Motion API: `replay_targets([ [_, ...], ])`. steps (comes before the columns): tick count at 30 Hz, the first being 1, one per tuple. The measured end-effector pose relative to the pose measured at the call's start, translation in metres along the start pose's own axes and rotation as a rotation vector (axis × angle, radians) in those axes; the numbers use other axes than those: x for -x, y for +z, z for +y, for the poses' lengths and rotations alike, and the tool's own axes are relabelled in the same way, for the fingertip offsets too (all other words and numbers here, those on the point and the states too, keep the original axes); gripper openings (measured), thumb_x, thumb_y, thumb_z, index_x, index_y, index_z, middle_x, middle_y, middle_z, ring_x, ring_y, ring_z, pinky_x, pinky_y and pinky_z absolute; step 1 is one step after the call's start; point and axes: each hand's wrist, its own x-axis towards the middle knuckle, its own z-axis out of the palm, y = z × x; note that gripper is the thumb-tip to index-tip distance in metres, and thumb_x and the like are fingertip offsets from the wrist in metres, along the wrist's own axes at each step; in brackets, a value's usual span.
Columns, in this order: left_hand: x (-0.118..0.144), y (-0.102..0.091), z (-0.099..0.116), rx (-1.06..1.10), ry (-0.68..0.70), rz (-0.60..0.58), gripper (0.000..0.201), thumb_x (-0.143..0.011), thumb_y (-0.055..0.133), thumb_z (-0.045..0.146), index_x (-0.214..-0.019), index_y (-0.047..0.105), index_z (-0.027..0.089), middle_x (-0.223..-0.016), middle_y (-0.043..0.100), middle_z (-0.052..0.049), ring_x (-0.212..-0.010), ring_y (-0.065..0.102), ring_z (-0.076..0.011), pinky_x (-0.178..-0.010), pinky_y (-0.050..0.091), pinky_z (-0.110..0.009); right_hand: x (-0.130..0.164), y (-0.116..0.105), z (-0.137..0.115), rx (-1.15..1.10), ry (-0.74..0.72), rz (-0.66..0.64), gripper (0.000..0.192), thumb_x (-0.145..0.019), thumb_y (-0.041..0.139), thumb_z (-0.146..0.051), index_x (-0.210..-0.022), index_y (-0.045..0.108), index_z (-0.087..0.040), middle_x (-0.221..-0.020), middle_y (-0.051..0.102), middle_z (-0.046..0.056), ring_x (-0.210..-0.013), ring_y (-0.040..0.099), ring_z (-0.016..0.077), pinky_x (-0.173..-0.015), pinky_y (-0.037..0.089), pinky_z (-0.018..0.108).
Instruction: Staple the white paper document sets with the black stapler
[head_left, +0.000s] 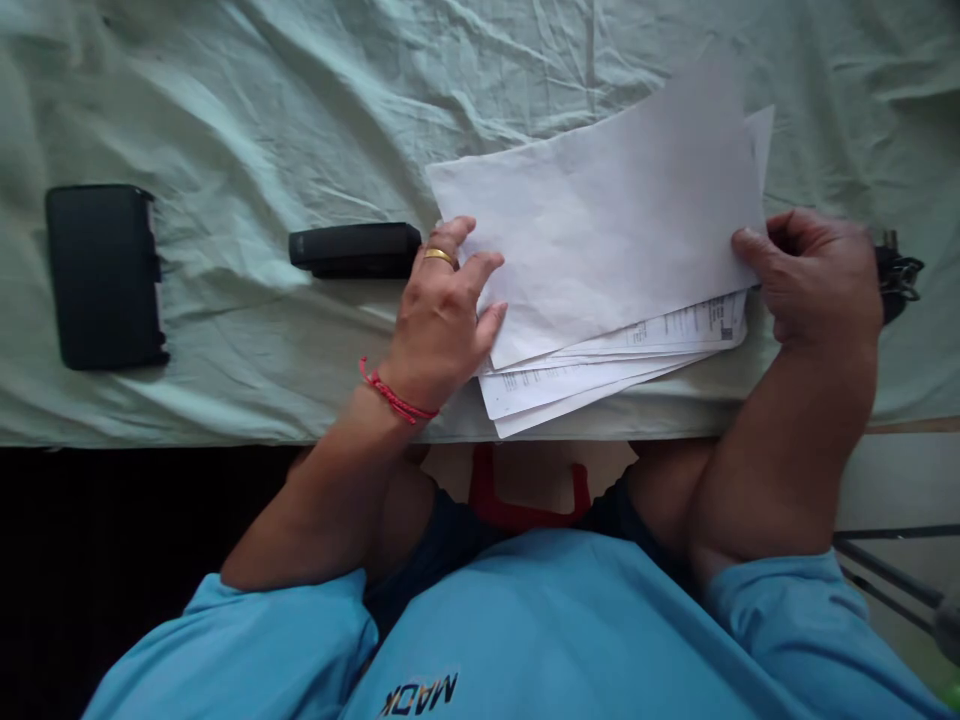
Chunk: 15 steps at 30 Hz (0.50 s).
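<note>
A loose stack of white paper sheets (600, 230) lies fanned on the table near its front edge; the lower sheets show printed lines. My left hand (442, 310), with a gold ring and a red thread at the wrist, presses on the stack's left edge. My right hand (817, 275) grips the stack's right edge, thumb on top of the upper blank sheet. A black stapler (356, 250) lies just left of my left hand, almost touching the fingers.
A pale green wrinkled cloth (262, 110) covers the table. A black rectangular case (105, 275) sits at the far left. A dark object (896, 275) peeks out behind my right hand. Metal legs (892, 570) stand at lower right.
</note>
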Motion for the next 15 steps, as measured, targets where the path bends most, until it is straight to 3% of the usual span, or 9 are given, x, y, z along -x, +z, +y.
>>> replay_targets([
  [4, 0.001, 0.002, 0.002, 0.023, -0.023, 0.012, 0.038, -0.092, 0.071, 0.019, -0.129, 0.072, 0.026, -0.164, 0.056, -0.01, -0.152, 0.055, -0.037, -0.13, 0.046, -0.057, 0.004, 0.004, -0.013, -0.13, 0.059, 0.065, 0.012, -0.08, 0.075, -0.008, -0.091, 0.074, -0.011, -0.075, 0.064, -0.001, -0.061, 0.048, 0.0044, -0.058, 0.035, 0.022],
  [7, 0.001, 0.002, 0.004, 0.023, -0.044, 0.017, 0.039, -0.091, 0.071, 0.02, -0.13, 0.071, 0.026, -0.164, 0.056, -0.011, -0.151, 0.055, -0.0381, -0.13, 0.045, -0.059, 0.009, -0.001, -0.021, -0.094, 0.117, 0.027, 0.006, -0.08, 0.071, -0.011, -0.087, 0.073, -0.012, -0.066, 0.057, -0.002, -0.056, 0.041, 0.0046, -0.054, 0.03, 0.023],
  [11, 0.004, -0.002, 0.013, 0.021, -0.099, 0.018, 0.041, -0.092, 0.072, 0.021, -0.133, 0.07, 0.024, -0.161, 0.056, -0.014, -0.146, 0.059, -0.0394, -0.129, 0.046, -0.058, 0.015, -0.016, -0.025, 0.047, 0.141, -0.075, 0.01, -0.083, 0.07, -0.021, -0.075, 0.068, -0.015, -0.058, 0.042, -0.003, -0.055, 0.033, 0.0053, -0.053, 0.021, 0.026],
  [15, 0.006, -0.008, 0.028, -0.079, -0.224, -0.002, 0.047, -0.091, 0.076, 0.024, -0.138, 0.068, 0.022, -0.153, 0.06, -0.019, -0.139, 0.063, -0.0417, -0.12, 0.054, -0.057, 0.013, -0.029, -0.01, 0.14, 0.133, -0.293, 0.014, -0.083, 0.069, -0.025, -0.073, 0.066, -0.015, -0.062, 0.051, -0.001, -0.056, 0.039, 0.0068, -0.054, 0.027, 0.026],
])
